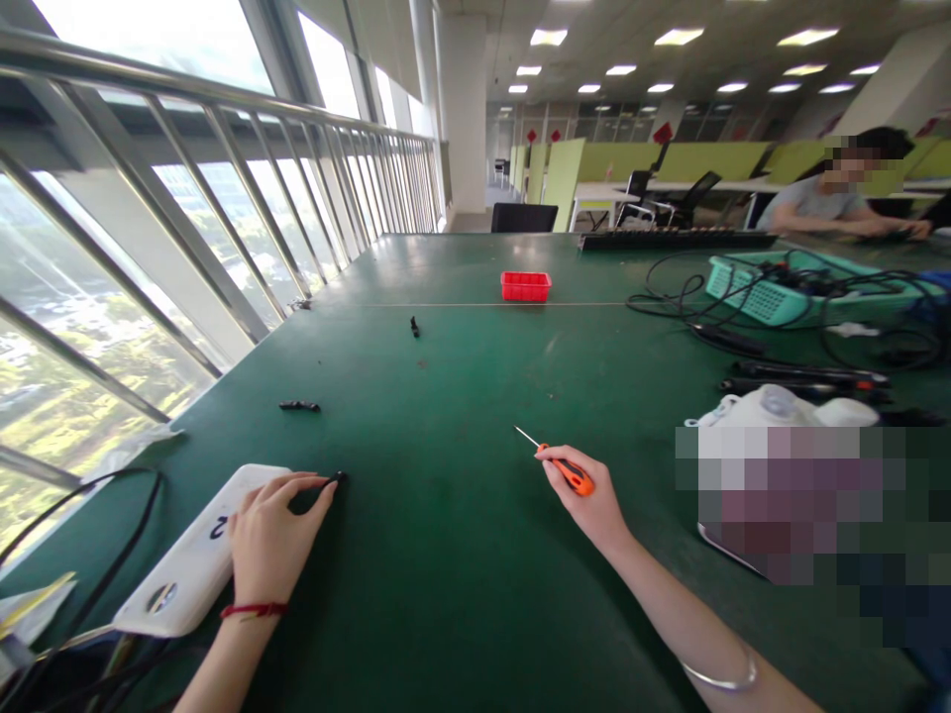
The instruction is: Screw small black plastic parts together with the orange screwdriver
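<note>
My right hand [590,490] is closed round the orange-and-black handle of a screwdriver [576,478], its thin metal shaft pointing forward and left over the green table [446,555]. On the left, my left hand [274,525] pinches a small black piece [336,477] between thumb and fingertips, close to the tabletop; its exact kind is too small to tell. Under and beside that hand lies a white power bank-like box [185,564] marked with a 2. A short black strip [299,405] and another small black piece [414,327] lie farther forward.
A red tray [526,287] stands at the middle back. To the right are a teal basket [773,297] with cables, black rods [806,376] and a white object [773,406], partly blurred. A metal railing [223,129] runs along the left. Another person [817,203] sits far right.
</note>
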`<state>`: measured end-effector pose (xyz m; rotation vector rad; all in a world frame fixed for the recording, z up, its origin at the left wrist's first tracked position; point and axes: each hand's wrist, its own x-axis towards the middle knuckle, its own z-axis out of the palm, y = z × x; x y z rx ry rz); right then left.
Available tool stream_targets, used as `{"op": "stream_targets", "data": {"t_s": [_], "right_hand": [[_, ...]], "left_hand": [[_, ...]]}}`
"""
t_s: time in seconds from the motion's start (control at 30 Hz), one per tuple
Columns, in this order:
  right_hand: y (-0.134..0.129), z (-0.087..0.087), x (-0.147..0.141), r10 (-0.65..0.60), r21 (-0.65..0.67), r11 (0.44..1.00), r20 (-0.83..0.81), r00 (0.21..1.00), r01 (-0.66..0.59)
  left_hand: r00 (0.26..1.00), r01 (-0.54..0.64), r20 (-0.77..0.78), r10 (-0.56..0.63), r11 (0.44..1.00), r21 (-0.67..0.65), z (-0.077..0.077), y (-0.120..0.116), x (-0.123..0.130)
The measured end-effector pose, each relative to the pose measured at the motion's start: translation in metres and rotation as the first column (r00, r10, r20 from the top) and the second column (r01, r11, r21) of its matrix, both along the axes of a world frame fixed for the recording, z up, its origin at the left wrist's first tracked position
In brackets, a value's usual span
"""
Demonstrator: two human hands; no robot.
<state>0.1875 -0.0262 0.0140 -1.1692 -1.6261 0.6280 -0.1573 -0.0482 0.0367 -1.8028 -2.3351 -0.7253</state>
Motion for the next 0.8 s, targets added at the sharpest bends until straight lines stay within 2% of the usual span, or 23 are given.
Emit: {"op": "stream_targets", "data": {"t_s": [0.63, 0.8], "right_hand": [[0.0002, -0.0018, 0.0005, 0.009, -0.009, 1.000, -0.009, 1.000, -0.009], [-0.0003, -0.0016, 0.0008, 0.017, -0.017, 1.000, -0.008, 1.000, -0.017]], "left_hand": [[0.998, 0.009, -0.057, -0.009, 1.000, -0.003, -0.0030, -0.0003, -0.0021], [0.995, 0.052, -0.083, -0.047, 0.997, 0.050, -0.0024, -0.0033, -0.0029]]}}
